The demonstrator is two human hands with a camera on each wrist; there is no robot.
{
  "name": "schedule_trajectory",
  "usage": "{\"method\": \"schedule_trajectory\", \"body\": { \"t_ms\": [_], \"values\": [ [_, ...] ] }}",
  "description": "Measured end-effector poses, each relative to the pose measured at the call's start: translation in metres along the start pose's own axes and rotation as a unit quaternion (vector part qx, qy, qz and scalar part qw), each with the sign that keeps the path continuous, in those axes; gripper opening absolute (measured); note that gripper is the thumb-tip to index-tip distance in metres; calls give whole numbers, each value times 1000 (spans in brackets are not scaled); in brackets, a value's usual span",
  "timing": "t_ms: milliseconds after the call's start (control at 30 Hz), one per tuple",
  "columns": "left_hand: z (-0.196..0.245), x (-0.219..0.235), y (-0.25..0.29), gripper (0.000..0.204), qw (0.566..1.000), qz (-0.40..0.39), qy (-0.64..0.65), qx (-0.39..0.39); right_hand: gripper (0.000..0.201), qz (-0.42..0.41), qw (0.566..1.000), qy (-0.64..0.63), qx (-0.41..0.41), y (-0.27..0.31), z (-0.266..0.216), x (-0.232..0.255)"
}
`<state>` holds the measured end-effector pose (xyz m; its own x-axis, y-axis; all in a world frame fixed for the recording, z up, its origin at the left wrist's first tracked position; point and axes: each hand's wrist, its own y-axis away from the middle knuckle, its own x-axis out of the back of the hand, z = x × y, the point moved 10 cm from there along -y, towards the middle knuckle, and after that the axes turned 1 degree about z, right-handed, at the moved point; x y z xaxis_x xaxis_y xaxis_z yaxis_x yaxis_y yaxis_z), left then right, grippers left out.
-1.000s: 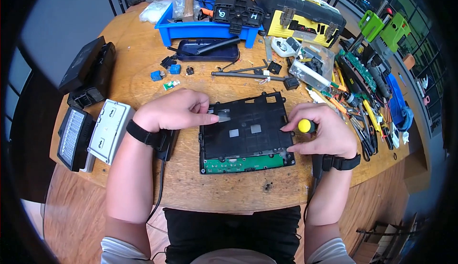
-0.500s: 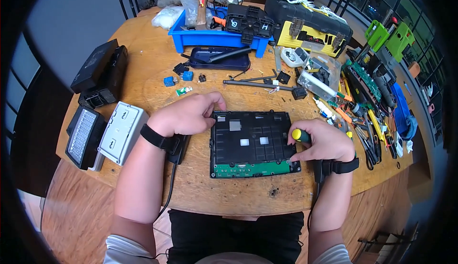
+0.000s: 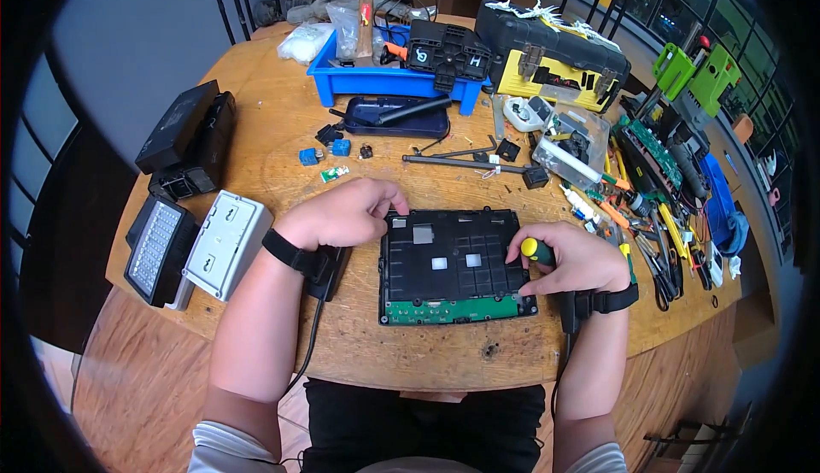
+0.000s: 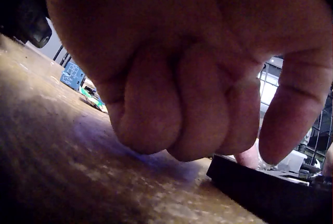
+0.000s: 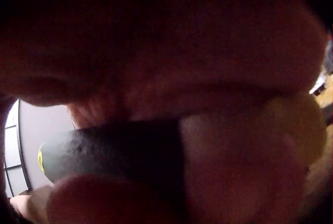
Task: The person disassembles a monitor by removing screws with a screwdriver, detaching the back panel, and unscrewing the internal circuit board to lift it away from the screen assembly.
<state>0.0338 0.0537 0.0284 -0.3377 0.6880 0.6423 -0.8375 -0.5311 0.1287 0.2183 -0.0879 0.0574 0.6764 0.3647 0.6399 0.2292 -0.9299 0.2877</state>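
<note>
Black panel on bench; right hand gripping screwdriver, left hand at far-left corner, can't tell if pinching; uneven pressure could crack the edge, slipping screwdriver could scratch green board

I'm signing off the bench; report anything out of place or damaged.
Tools heaped crisscross at the right of the table look untidy. Loose blue parts lie beyond and left of the black cover, and the green board shows oddly bare along that cover's near edge. No clear spill or damage shows.
</note>
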Motion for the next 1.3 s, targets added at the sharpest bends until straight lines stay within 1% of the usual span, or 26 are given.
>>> {"method": "schedule_trajectory", "body": {
  "t_ms": [67, 167, 333, 400, 533, 600, 633, 700, 767, 900, 1000, 1067, 1200, 1300],
  "values": [
    [-8, -3, -2, 34, 998, -22, 54, -8, 43, 1, 1000, -8, -1, -1, 2, 0],
    [-12, -2, -2, 32, 997, -24, 77, -2, 41, 2, 1000, -20, 10, -4, 8, -1],
    [-10, -1, 1, 32, 996, -41, 74, 5, 36, 3, 999, -41, 32, -2, 5, 1],
    [-9, 0, 2, 32, 996, -42, 77, 2, 36, 5, 996, -85, 7, 1, 7, 3],
    [-7, 0, 2, 33, 996, -42, 72, 8, 35, 9, 996, -85, 27, 0, 6, 3],
    [-9, -1, 2, 33, 996, -45, 72, 9, 34, 4, 998, -39, 40, -2, 1, 2],
    [-13, -2, 0, 33, 995, -46, 92, 12, 34, 4, 998, -39, 41, -2, 1, 2],
    [-15, -2, 0, 33, 992, -47, 112, 14, 34, -4, 999, -31, 9, -4, 8, -1],
    [-14, -2, 2, 32, 987, -61, 151, 15, 34, -3, 1000, -24, 12, -6, 12, -3],
    [-20, 0, 2, 31, 981, -56, 186, 10, 34, -3, 1000, -13, 14, -7, 13, -3],
    [-19, 2, 3, 31, 975, -57, 214, -2, 32, 3, 999, -41, 6, -5, 11, -1],
    [-15, 3, 3, 30, 965, -55, 254, -13, 32, 6, 999, -46, 7, -2, 9, 1],
    [-18, 4, 2, 31, 965, -51, 255, -8, 34, 10, 999, -39, 12, -2, 7, 2],
    [-20, 5, 2, 32, 958, -53, 282, -17, 34, 6, 999, -53, 3, -2, 9, 2]
  ]
}}
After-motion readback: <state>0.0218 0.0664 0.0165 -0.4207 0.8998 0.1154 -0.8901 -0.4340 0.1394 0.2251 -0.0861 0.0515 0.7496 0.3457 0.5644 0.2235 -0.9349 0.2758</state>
